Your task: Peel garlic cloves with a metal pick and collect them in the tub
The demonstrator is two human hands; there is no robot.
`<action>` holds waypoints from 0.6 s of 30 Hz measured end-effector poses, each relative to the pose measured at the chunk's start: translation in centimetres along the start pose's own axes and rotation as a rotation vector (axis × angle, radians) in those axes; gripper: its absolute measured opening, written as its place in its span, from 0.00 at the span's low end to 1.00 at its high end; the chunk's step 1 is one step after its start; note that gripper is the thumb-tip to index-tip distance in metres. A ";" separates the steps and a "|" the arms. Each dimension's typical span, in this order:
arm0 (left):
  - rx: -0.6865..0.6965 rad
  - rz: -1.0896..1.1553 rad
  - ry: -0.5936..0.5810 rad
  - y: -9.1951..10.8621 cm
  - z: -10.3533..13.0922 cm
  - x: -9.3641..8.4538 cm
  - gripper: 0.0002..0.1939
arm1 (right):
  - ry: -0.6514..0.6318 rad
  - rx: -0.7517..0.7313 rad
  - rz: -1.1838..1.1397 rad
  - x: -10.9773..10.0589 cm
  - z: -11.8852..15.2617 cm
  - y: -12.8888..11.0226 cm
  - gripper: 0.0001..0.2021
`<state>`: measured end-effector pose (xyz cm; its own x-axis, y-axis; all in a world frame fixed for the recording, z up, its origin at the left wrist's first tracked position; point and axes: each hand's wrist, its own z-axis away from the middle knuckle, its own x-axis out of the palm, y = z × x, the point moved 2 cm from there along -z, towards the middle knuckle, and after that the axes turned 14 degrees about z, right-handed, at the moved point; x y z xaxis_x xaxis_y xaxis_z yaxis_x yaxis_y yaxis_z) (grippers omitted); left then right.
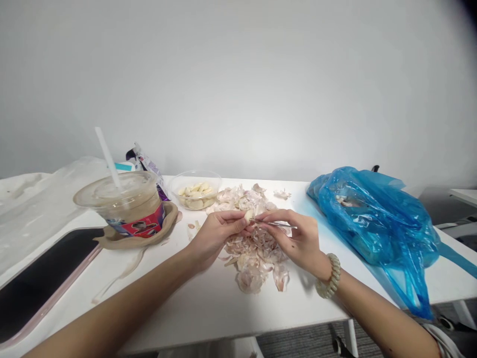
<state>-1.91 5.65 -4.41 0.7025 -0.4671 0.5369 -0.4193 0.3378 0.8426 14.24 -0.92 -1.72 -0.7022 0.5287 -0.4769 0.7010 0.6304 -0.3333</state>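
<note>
Between thumb and fingers, my left hand (218,233) pinches a pale garlic clove (249,215). My right hand (294,236), with a beaded bracelet (330,276) at the wrist, grips a thin metal tool (278,224) whose tip meets the clove; its exact kind does not show. Under both hands spreads a heap of papery garlic skins (257,266). Just behind my left hand, a clear plastic bowl (179,185) holds several peeled garlic cloves (199,191).
At left, a drink cup (137,219) with a straw stands in a cardboard holder (126,241) beside a phone (40,273). A purple-and-white packet (149,166) and clear plastic (55,199) lie behind. A blue plastic bag (376,223) sits at right. A wall backs the white table (208,308).
</note>
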 end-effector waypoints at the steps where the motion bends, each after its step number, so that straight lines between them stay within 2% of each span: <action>1: 0.001 -0.003 0.001 0.0 0.0 0.0 0.06 | -0.003 0.001 0.000 0.0 0.0 0.0 0.05; 18: 0.026 -0.009 0.015 0.1 -0.1 -0.2 0.05 | -0.032 0.004 -0.046 0.1 -0.2 0.1 0.06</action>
<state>-2.01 5.81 -4.45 0.7147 -0.4579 0.5287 -0.4276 0.3122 0.8484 14.21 -0.68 -1.69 -0.7292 0.4811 -0.4866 0.6689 0.6509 -0.3590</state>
